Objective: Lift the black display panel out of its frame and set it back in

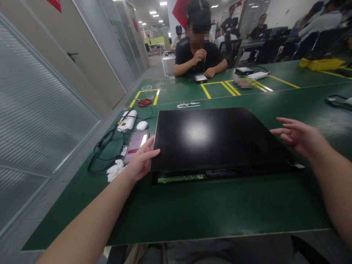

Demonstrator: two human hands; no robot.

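A black flat screen panel (pixel 220 139) lies face up on the green table in front of me, its glossy face reflecting a bright light. My left hand (pixel 141 157) grips the panel's left edge, thumb on top and fingers at the side and below. Along the near edge, a green circuit strip (pixel 181 178) shows beneath the panel. Close to the right edge is my right hand (pixel 302 137), fingers apart and one fingertip at the edge; whether it touches is unclear. A small pale tab (pixel 298 166) sticks out at the near right corner.
Left of the panel are a phone (pixel 136 145), a white round case (pixel 142 125), crumpled tissue (pixel 116 170), black cables (pixel 100 148) and red-handled scissors (pixel 144 102). White strips (pixel 188 105) lie beyond it. Across the table (pixel 220 209), a person (pixel 199 55) works on a small device (pixel 200 79).
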